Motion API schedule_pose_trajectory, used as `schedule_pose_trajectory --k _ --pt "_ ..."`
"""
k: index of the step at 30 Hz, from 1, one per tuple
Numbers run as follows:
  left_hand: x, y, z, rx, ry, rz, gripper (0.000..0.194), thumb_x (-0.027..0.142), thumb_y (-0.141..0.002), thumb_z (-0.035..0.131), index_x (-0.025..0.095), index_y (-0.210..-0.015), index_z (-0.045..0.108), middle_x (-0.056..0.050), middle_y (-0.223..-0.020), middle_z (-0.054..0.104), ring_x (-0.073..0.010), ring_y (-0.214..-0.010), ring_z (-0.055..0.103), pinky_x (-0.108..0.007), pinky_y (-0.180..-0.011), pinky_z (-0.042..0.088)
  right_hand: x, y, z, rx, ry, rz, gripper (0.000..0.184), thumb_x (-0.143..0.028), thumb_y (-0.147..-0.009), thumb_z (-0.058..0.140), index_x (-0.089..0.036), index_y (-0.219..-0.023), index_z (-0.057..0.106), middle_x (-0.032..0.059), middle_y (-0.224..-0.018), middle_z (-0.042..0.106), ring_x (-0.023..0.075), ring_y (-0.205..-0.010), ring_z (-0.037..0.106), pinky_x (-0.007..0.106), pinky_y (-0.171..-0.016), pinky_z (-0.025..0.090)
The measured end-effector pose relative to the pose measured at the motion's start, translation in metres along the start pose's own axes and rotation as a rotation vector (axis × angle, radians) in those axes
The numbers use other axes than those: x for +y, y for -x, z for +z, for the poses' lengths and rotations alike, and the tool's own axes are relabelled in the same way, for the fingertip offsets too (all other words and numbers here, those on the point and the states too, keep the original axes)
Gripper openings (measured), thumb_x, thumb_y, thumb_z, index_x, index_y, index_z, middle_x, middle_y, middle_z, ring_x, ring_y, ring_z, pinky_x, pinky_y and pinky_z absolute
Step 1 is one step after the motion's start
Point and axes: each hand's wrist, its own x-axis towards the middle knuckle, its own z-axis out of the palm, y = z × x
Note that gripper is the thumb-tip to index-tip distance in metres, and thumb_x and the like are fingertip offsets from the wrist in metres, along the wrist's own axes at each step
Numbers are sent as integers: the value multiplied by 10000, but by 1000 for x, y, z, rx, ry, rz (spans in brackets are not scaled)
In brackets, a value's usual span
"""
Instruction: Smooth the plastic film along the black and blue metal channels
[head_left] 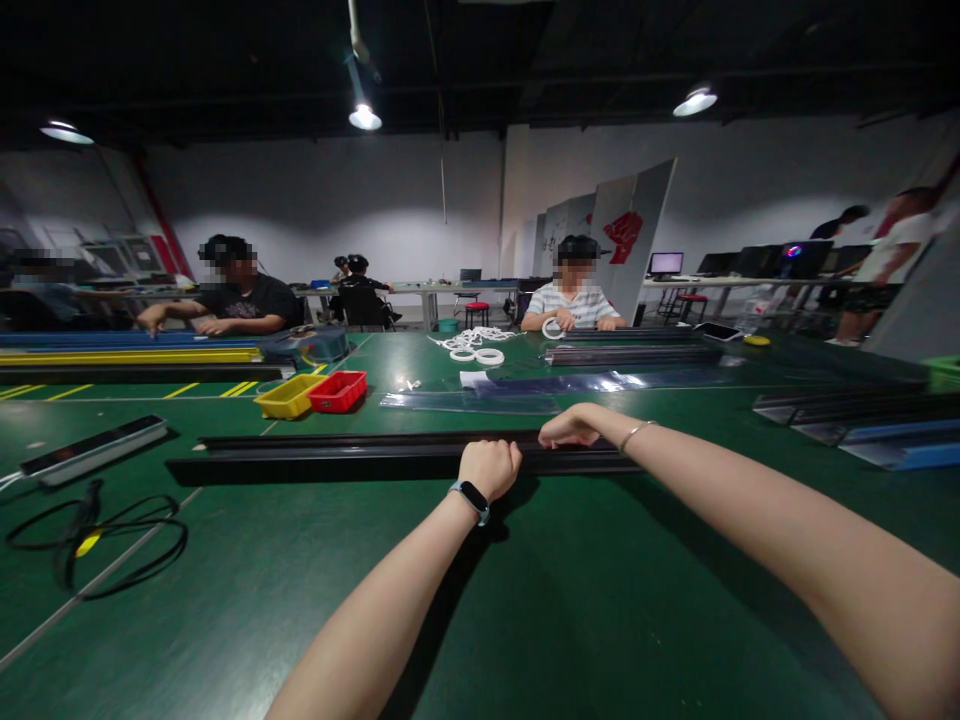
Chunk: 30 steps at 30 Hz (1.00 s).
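A long black channel-shaped profile [322, 462] lies crosswise on the green table in front of me. My left hand [490, 470], with a smart band at its wrist, is closed over the near edge of this profile. Just to the right, my right hand [574, 427] bends down at the wrist over the channel, fingers curled together against it. Its fingertips are partly hidden, and I cannot make out anything small in them. Clear plastic film strips [465, 402] lie flat beyond the profile.
A yellow bin [291, 398] and a red bin [337, 392] stand beyond the profile. At left are a power strip [97, 450] and a looped black cable [124, 545]. More profiles [847, 425] lie at right. Across the table a co-worker [576, 290] handles a white tape roll.
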Motion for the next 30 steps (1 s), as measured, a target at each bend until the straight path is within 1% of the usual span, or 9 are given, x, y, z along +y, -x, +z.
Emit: schedule_pose_trajectory --k 2,5,10,16,18,20,22,27,30 --pt "0 0 -1 3 1 9 533 394 -832 139 109 -711 572 -93 -698 566 -162 -685 539 -297 -655 375 6 5 1 -85 -107 40 270 -385 -686 388 -161 -753 522 49 -771 560 145 -729 521 303 -687 399" --pt "0 0 -2 -1 4 8 529 390 -831 146 105 -712 576 -98 -702 567 -165 -682 542 -301 -646 375 11 9 8 23 -162 23 304 -404 -701 385 -168 -804 547 58 -810 572 146 -745 525 287 -701 395" --pt "-1 0 0 18 3 16 523 390 -831 148 117 -700 575 -91 -690 569 -177 -680 546 -311 -638 378 9 7 21 165 -64 -166 308 -337 -709 403 -134 -854 584 92 -885 576 160 -759 525 265 -686 396" --pt "-2 1 4 49 -8 20 518 387 -833 141 121 -697 565 -89 -682 568 -178 -671 543 -309 -629 372 9 -1 26 255 -15 -216 356 -299 -742 337 -125 -963 556 82 -1046 524 158 -843 506 254 -731 386" --pt "-2 2 5 62 -14 18 510 385 -833 144 124 -694 560 -86 -677 566 -176 -670 540 -304 -623 369 10 -3 29 309 18 -220 389 -327 -762 298 -121 -966 556 96 -1066 510 170 -867 499 270 -754 373" --pt "-2 2 6 74 -17 15 502 385 -833 151 124 -693 557 -85 -677 565 -172 -675 536 -297 -624 365 12 -1 34 428 86 -159 460 -392 -782 240 -114 -943 569 124 -1039 520 198 -868 502 303 -755 364" --pt "-2 2 6 88 -14 20 492 381 -834 157 127 -689 553 -81 -679 563 -166 -682 529 -289 -626 359 12 2 44 596 153 -73 528 -449 -787 199 -109 -932 575 148 -999 534 225 -868 505 325 -749 357" --pt "0 3 3 113 -13 73 457 346 -841 167 137 -695 547 -79 -697 560 -145 -703 507 -271 -643 338 9 9 74 1033 168 -5 625 -459 -811 103 -86 -837 604 168 -835 571 253 -835 516 348 -755 335" --pt "1 4 2 122 -24 89 445 331 -845 168 139 -703 543 -77 -696 555 -135 -705 496 -266 -657 327 8 13 81 1127 154 -29 658 -460 -816 73 -95 -744 616 159 -771 579 249 -789 528 350 -735 341"
